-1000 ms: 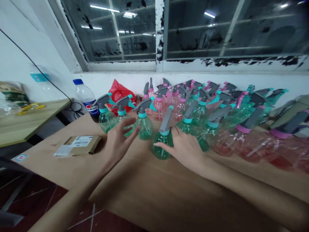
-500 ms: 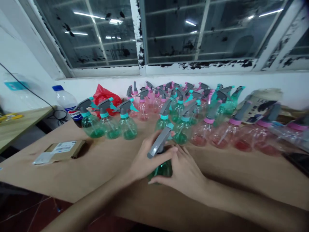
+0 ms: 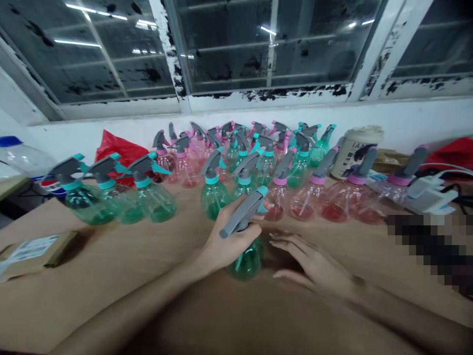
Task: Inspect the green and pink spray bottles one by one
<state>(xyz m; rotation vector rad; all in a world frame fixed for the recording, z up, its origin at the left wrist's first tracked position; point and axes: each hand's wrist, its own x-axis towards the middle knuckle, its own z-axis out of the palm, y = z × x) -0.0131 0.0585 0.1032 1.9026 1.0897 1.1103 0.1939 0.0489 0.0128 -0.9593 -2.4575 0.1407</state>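
My left hand is wrapped round the neck of a green spray bottle with a grey trigger head and teal nozzle. Some green liquid seems to be inside it. To its right, my right hand is held apart from the bottle, fingers stretched out and holding nothing. Just beyond my hands stand a green spray bottle and a pink spray bottle, part of a row with more of both colours. Three green spray bottles stand to the left.
More spray bottles crowd along the wall behind. A red plastic bag and a cardboard packet are on the left. At the right are a pale printed container, a white charger and a blurred-out dark patch.
My right hand has let go of the green spray bottle and moved right, its fingers opening. My left hand still grips the bottle. The view has turned to the right.
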